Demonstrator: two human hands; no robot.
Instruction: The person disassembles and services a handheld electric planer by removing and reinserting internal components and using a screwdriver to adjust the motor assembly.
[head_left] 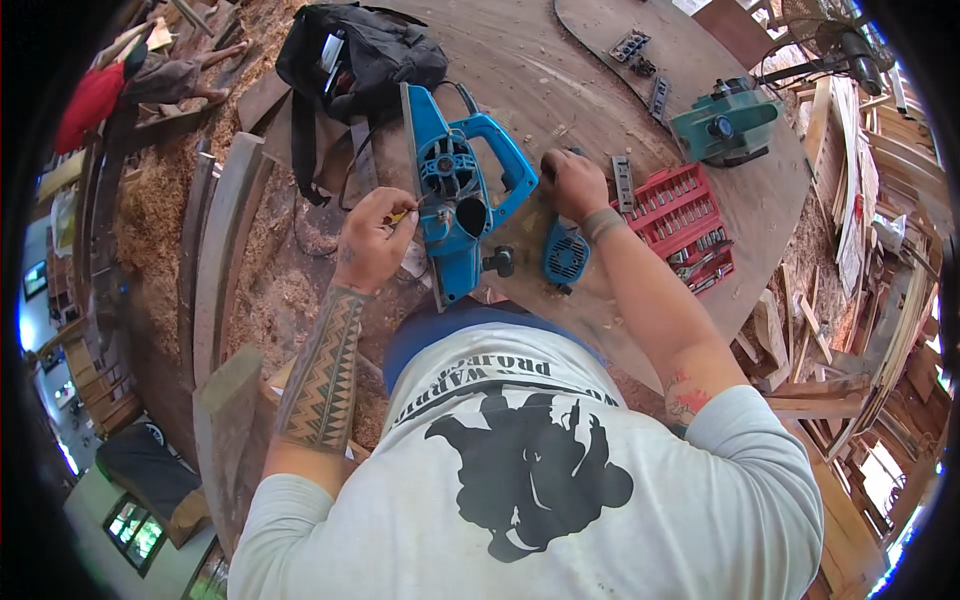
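A blue electric hand planer (465,215) lies on the table in front of me, its motor housing opened so that the inner parts show. At its left side my left hand (372,238) is closed in a pinch on a small thin piece with a yellow part (399,216), whose kind I cannot make out. My right hand (577,186), to the right of the planer's handle, has its fingers curled around something dark, mostly hidden by the fingers. Just below that hand sits a blue vented cover (566,252), apart from the planer.
A red socket set case (680,215) lies open at right, beside a small metal bar (622,183). Farther back stand a green power tool (725,122) and a fan (845,45). A black bag (365,55) rests at far left. Wood shavings and boards surround the table; another person (150,85) is at upper left.
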